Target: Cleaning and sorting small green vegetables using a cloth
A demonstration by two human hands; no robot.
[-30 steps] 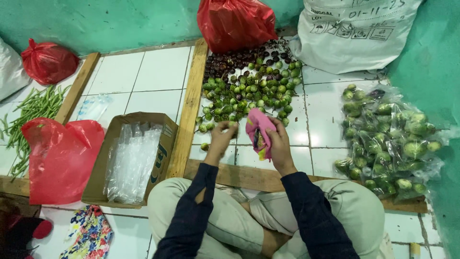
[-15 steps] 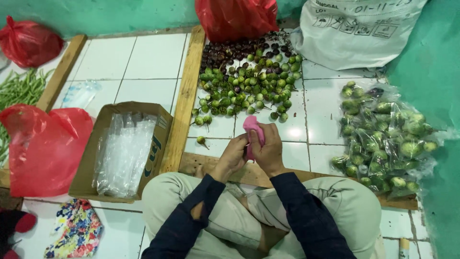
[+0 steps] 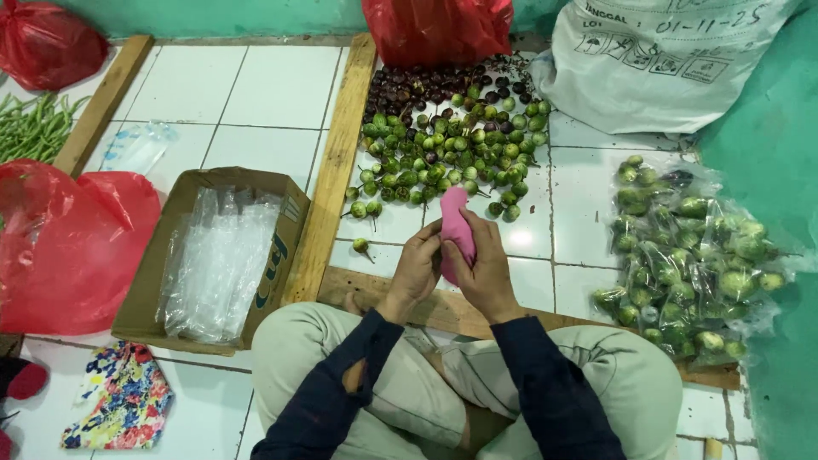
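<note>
Left hand and right hand both closing fingers around a small crumpled pink plastic bag, holding it upright just below the heap of small round green eggplants, above the person's lap

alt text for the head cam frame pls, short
Seated cross-legged on a white tiled floor, a person holds a pink bag upright between the left hand and right hand. Beyond lies a pile of small green and dark round vegetables, with filled clear bags to the right and a cardboard box of empty clear bags to the left.
</note>
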